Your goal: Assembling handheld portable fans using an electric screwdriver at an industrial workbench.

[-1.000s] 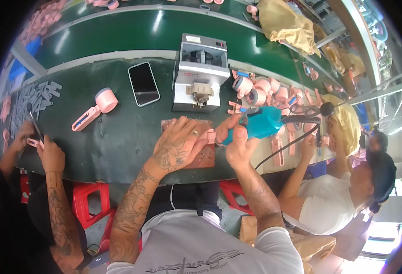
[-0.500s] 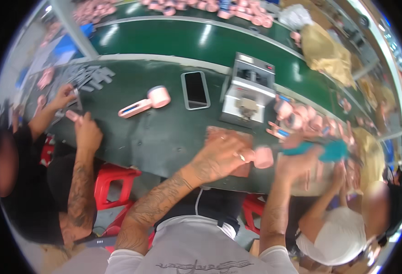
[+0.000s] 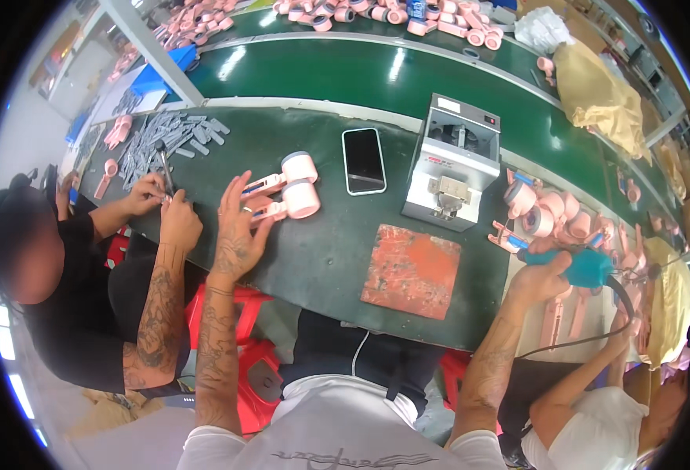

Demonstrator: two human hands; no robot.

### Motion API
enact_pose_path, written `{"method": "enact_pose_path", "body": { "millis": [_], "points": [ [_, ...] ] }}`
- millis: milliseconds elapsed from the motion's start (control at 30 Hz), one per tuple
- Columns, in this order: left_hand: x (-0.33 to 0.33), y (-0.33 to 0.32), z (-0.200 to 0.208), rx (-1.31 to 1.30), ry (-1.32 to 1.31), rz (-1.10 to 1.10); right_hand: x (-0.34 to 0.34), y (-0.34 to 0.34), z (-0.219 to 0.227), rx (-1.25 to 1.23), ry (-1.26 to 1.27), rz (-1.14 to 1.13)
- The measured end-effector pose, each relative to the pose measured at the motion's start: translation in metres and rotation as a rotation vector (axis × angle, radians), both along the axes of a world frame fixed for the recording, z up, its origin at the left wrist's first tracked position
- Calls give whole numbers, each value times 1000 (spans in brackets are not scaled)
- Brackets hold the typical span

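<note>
My left hand (image 3: pixel 239 235) has thumb and fingers around the handle of a pink round-headed piece (image 3: pixel 301 200). This piece lies on the dark green table, alongside a second pink round-headed piece (image 3: pixel 299 167) with a blue strip in its handle. Off to the right, my right hand (image 3: pixel 543 280) is wrapped round a teal corded tool (image 3: pixel 588 269); its exact kind does not show. The tool is over several pink pieces (image 3: pixel 552 207), with its black cord hanging down. A worn orange-red square pad (image 3: pixel 413 270) rests on the table between my hands.
A phone (image 3: pixel 363 160) and a grey metal machine (image 3: pixel 453 164) stand toward the back. Behind them runs a green conveyor (image 3: pixel 321 70). At left, a co-worker's hands (image 3: pixel 174 210) work near grey strips (image 3: pixel 177 141). Another person (image 3: pixel 588 415) sits at right.
My left hand has carried the pink piece from over the pad leftward to beside the other pink piece. My right hand has moved right with the teal tool.
</note>
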State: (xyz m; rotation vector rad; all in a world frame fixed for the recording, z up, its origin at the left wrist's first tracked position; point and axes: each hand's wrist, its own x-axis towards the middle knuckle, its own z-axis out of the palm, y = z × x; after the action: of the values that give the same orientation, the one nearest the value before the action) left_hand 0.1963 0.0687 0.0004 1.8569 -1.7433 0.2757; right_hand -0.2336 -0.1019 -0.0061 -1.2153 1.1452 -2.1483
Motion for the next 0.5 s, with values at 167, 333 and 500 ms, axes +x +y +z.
{"method": "enact_pose_path", "body": {
  "millis": [167,333,500],
  "points": [
    [53,-13,1,171,97,-8,7,-2,-3,-22,-4,114],
    [75,-36,1,59,-244,95,6,6,3,-38,77,110],
    [-54,-41,65,-120,216,-23,16,6,-14,-98,-89,323]
  ]
}}
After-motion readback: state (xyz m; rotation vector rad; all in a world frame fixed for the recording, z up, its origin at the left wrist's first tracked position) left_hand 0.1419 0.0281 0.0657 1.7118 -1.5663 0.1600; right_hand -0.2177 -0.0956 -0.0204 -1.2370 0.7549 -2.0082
